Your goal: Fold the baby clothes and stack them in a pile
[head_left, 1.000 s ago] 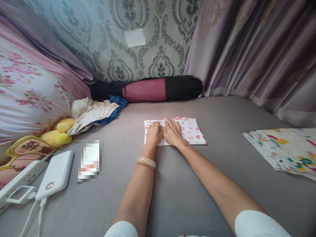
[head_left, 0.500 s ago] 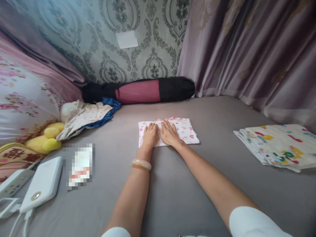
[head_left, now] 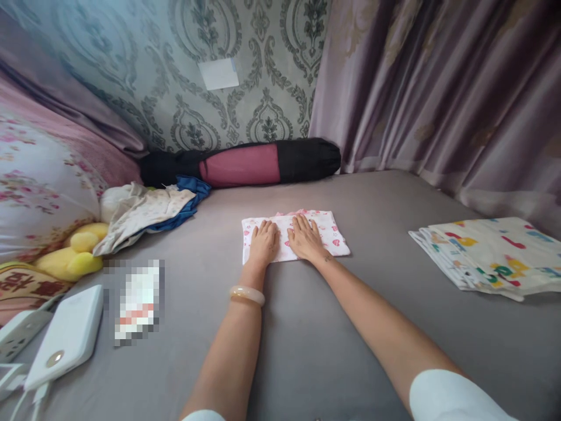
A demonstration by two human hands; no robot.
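A folded white cloth garment [head_left: 331, 238] with pink hearts and small prints lies flat on the grey bed sheet [head_left: 302, 327]. Some pink trim shows along its far edge. My left hand [head_left: 264, 241] rests palm down on its left part, with a pale bangle [head_left: 246, 296] on the wrist. Flat on the middle of the cloth, my right hand [head_left: 305, 237] has its fingers stretched out. A gap of printed fabric shows between the two hands. Neither hand grips anything.
Folded colourful-print cloths [head_left: 495, 254] lie at the right. Leftward are crumpled clothes [head_left: 153, 211], a yellow plush toy [head_left: 72, 257], a blurred-out item [head_left: 139, 301], a white power bank [head_left: 65, 336] and a power strip [head_left: 21, 333]. A black and maroon bag [head_left: 241, 164] lies along the wall.
My hands have moved slightly apart over the cloth, both still flat. The whole view has shifted a little, so things sit slightly further left.
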